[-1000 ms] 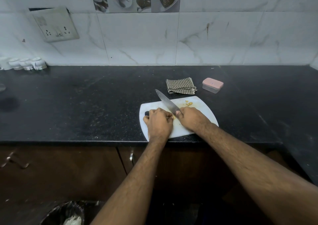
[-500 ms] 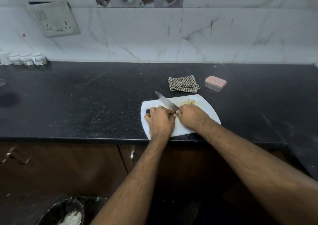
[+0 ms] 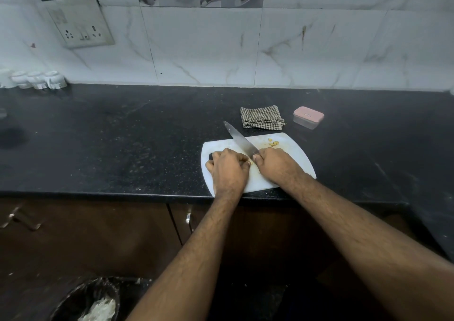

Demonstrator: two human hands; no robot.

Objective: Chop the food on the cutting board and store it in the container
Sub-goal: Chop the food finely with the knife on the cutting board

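Note:
A white cutting board [image 3: 292, 153] lies at the front edge of the black counter. My right hand [image 3: 277, 163] grips the knife handle, which is hidden under the hand. The blade [image 3: 242, 141] slants up and to the left past the board's far edge. My left hand [image 3: 228, 167] rests curled on the board and holds a small yellowish food piece [image 3: 251, 162] at its fingertips, right beside the blade's heel. A few chopped yellow bits [image 3: 273, 143] lie on the board's far side. The container [image 3: 308, 117], clear with a pink lid on, stands behind the board to the right.
A folded checked cloth [image 3: 261, 117] lies behind the board, left of the container. Small white cups [image 3: 36, 79] stand at the far left by the tiled wall. Below the counter are brown cabinet doors and a lined bin [image 3: 91, 301].
Both hands stay at the same spot on the board, with the knife blade shifting only slightly. The view has drifted a little.

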